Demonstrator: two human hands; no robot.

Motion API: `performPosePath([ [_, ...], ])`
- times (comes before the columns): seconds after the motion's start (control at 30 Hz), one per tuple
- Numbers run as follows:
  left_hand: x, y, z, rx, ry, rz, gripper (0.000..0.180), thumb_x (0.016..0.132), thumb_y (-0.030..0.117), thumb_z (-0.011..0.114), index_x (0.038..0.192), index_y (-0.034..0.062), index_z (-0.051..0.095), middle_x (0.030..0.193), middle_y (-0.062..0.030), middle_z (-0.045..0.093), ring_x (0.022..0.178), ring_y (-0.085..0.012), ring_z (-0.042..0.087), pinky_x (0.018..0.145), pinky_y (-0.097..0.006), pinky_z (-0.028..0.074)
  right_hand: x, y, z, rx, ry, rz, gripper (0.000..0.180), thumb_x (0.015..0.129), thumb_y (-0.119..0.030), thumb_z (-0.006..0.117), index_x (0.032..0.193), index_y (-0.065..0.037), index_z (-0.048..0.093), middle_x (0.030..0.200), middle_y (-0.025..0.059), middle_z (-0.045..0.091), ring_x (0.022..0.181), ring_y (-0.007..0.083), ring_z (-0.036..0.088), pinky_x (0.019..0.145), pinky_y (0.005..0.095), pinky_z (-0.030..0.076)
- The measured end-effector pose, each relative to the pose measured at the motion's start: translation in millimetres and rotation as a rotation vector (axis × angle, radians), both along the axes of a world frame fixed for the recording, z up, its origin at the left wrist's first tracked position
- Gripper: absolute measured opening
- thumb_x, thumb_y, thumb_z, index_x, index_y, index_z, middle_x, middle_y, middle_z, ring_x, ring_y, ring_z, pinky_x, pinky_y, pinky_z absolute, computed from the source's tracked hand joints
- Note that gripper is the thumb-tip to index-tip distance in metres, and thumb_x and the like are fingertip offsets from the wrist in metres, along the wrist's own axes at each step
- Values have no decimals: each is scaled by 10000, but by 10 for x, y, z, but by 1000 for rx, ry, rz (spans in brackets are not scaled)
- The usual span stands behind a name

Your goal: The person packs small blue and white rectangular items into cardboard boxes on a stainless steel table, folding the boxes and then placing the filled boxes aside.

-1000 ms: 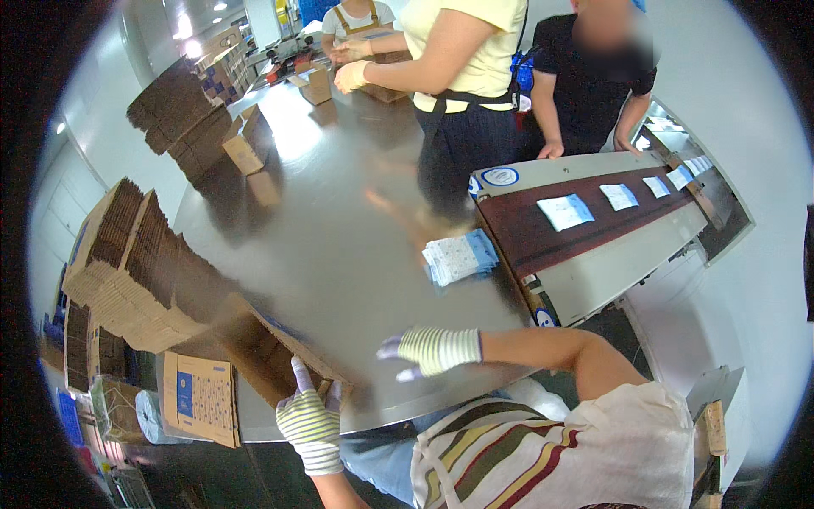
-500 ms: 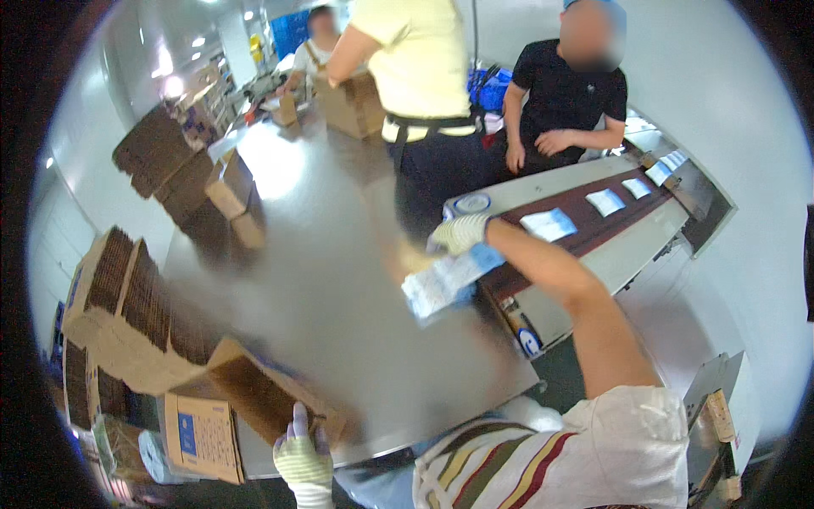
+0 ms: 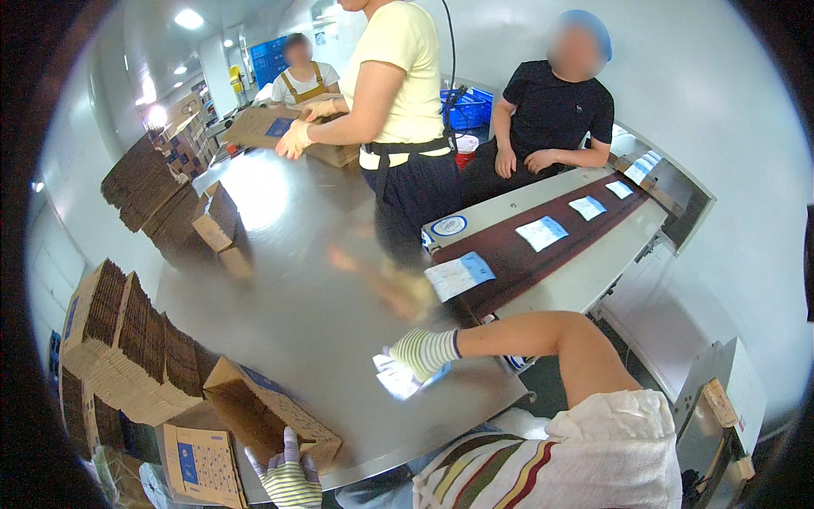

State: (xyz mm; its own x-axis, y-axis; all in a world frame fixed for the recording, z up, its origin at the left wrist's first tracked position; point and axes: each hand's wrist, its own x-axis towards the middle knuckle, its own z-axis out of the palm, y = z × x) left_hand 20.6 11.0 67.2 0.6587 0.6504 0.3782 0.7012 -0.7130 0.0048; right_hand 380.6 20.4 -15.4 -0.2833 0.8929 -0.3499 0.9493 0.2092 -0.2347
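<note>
A pale wall (image 3: 695,110) backs a broad grey metal counter (image 3: 288,297), its top glossy with reflected light. A conveyor (image 3: 593,263) with a dark red belt (image 3: 510,270) meets it on the right; stacked brown cardboard (image 3: 136,373) rises at the left. An open carton (image 3: 242,394) sits near the counter's front left edge. The right forearm bends in from the lower right, the striped-gloved right hand (image 3: 417,355) angled downward, fingers grasping white-and-blue packets (image 3: 394,379) over the counter. The left hand (image 3: 288,483) lies at the carton's near end, fingers spread; whether they grip it, I cannot tell. A flat carton (image 3: 203,465) bears a blue printed panel; a round blue-and-white sticker (image 3: 449,226) marks the conveyor, its lettering too small to read.
</note>
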Motion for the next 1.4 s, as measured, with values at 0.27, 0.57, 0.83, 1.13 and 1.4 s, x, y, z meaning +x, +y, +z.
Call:
performPosePath([
  [0.27,151,5,-353,34,-411,-257,512,794,228,629,1273,102,499,518,-98,530,440,-287,502,525,-403,432,-1252,152,1283,340,1701,250,452,773,-209,683,1147,-6,534,1151,116,594,1057,210,548,967,341,391],
  [0.57,214,-232,-199,-73,144,6,370,829,280,579,1157,110,554,700,-98,614,648,-293,604,590,-407,471,-1801,497,691,390,657,203,414,883,-258,539,1196,2,463,1143,225,516,1055,317,509,914,428,419],
  [0.83,205,199,619,-18,-569,94,228,866,115,497,1057,33,593,842,-188,578,777,-315,593,656,-357,477,-1896,463,566,426,317,371,734,516,-441,762,1098,-50,544,958,141,602,1015,305,553,1084,548,183],
  [1.13,211,1493,-250,-616,592,-73,272,831,182,488,980,17,645,999,-223,627,1001,-351,579,840,-398,466,-1499,27,1011,328,749,186,582,564,-315,796,994,-7,553,1029,205,566,994,381,545,905,438,426],
  [1.4,527,1422,-485,-879,952,-176,473,828,403,454,1102,47,603,1147,-194,581,1088,-303,548,859,-383,458,-1800,-115,184,847,-93,528,73,848,-170,497,834,-99,487,793,33,545,785,202,532,903,438,411],
])
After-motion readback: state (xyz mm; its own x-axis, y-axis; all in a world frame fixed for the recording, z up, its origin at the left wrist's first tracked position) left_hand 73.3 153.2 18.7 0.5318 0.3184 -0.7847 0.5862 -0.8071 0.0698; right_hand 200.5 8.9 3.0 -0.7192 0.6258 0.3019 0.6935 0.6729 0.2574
